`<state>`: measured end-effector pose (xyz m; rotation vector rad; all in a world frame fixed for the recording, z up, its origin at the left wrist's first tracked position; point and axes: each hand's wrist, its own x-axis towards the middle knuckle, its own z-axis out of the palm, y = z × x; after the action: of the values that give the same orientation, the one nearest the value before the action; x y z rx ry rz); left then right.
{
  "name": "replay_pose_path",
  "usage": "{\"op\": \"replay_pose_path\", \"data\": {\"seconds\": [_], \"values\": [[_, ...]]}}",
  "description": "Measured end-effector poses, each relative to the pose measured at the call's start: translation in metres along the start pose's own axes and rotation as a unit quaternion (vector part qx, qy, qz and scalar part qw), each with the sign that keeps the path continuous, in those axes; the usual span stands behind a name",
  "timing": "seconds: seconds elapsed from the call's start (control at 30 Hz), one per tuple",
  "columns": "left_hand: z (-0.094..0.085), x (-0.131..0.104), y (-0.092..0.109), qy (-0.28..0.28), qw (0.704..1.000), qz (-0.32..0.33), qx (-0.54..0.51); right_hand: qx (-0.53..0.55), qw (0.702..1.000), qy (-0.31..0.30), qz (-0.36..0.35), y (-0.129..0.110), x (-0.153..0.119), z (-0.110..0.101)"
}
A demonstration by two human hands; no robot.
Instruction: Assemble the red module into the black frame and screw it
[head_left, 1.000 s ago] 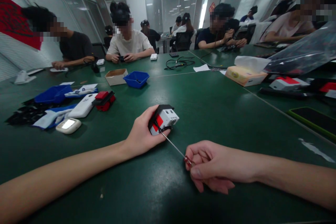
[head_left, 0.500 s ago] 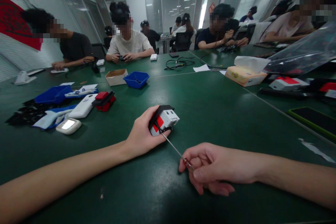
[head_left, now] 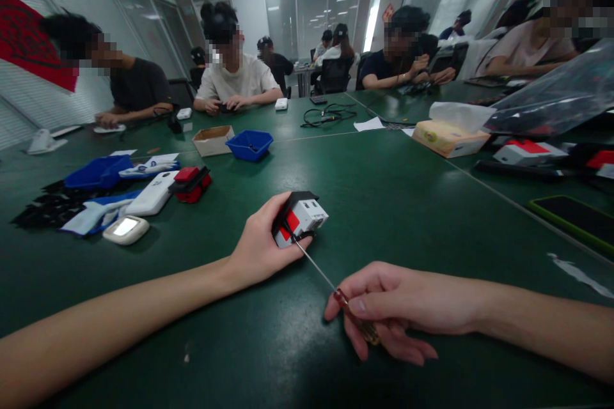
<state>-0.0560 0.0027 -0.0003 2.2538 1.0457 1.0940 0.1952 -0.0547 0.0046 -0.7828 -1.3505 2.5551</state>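
Note:
My left hand (head_left: pixel 261 236) is closed around a small white, red and black boxy device (head_left: pixel 309 216), tilted just above the green table. Its exact kind I cannot make out. My right hand (head_left: pixel 384 303) holds a screwdriver (head_left: pixel 365 327) by its amber and red handle, between thumb and fingers, with the lower fingers partly spread. The thin metal shaft slants up to the left, and its tip meets the black part on the device's near side. The tip itself is hidden there.
On the left lie a red and black block (head_left: pixel 192 184), a white power bank (head_left: pixel 152 195) and a rounded device with a lit screen (head_left: pixel 125 230). A blue bin (head_left: pixel 249 146) stands beyond my hands, a tissue pack (head_left: pixel 448 139) and green-edged phone (head_left: pixel 573 222) at right. Several people sit around.
My right hand's thumb and fingers have shifted on the screwdriver, and more of the amber handle shows. My left hand and the device stay in place.

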Motion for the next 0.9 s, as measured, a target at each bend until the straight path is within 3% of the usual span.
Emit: {"op": "replay_pose_path", "data": {"seconds": [0.4, 0.9], "values": [[0.0013, -0.0012, -0.0036, 0.001, 1.0, -0.005, 0.006, 0.012, 0.999, 0.032, -0.028, 0.0044, 0.0011, 0.0013], [0.001, -0.0016, -0.0058, -0.003, 1.0, -0.002, 0.017, 0.033, 0.999, 0.021, -0.004, 0.0022, 0.003, 0.0002]]}}
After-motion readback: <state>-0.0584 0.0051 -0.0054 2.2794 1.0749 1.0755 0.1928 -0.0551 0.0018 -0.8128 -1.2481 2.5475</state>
